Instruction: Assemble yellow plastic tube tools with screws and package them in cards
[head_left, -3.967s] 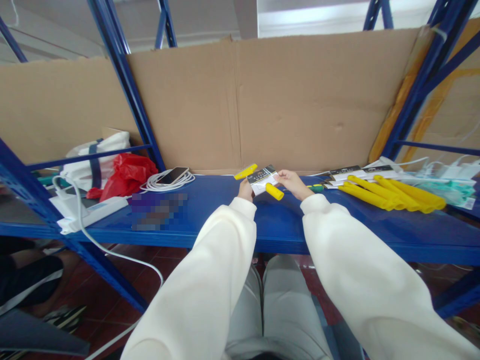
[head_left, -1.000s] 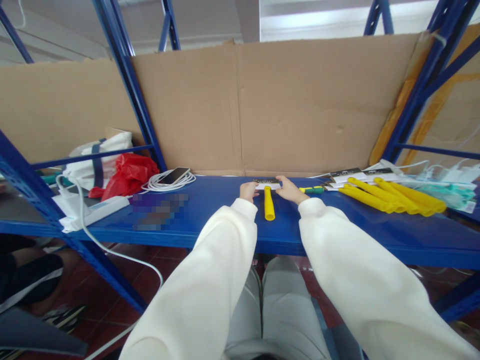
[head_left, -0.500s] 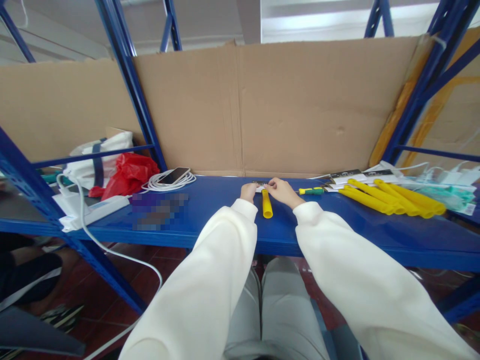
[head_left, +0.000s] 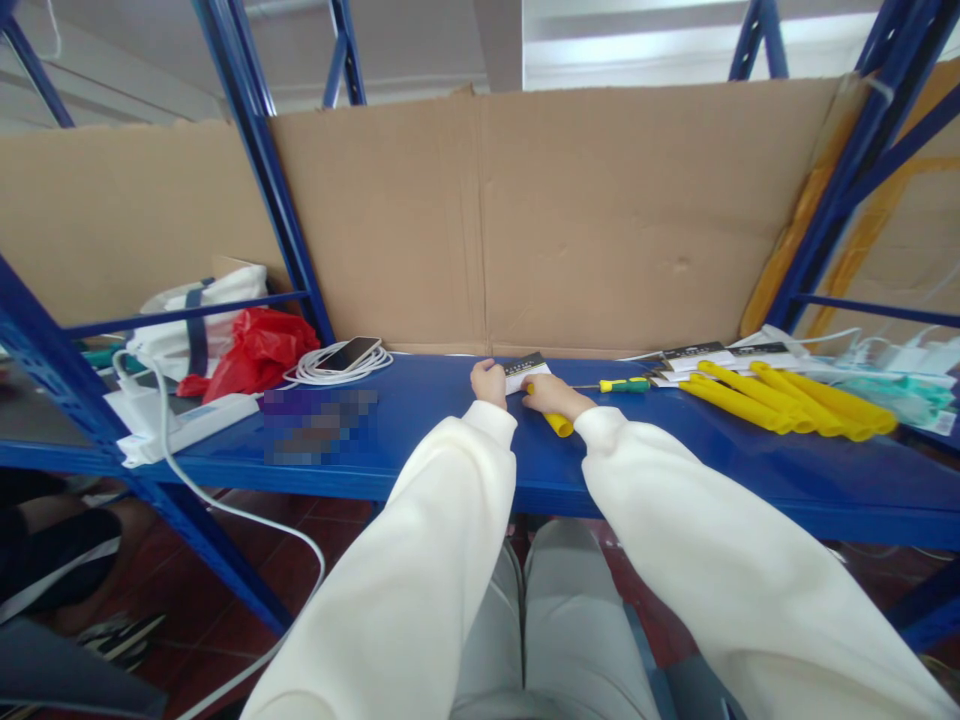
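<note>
My left hand (head_left: 489,383) is closed at the left edge of a flat black-and-white printed piece (head_left: 527,370). My right hand (head_left: 552,395) wraps round the upper part of a yellow tube-shaped handle (head_left: 559,425), whose lower end shows below the fingers. The handle meets or lies close to the printed piece; my right hand hides the joint. To the right of that hand lies a screwdriver (head_left: 626,384) with a yellow-and-green grip, its shaft pointing left.
Several yellow handles (head_left: 780,400) lie at the right, by black-and-white pieces (head_left: 694,355). At the left are a phone (head_left: 352,352) on a coiled white cable (head_left: 304,368), a red bag (head_left: 262,345) and a power strip (head_left: 195,425). A cardboard panel (head_left: 600,220) backs the blue shelf (head_left: 442,450).
The yellow handle has swung, its lower end now further right. My right hand has moved down from the top onto the handle. More of the printed piece shows, tilted.
</note>
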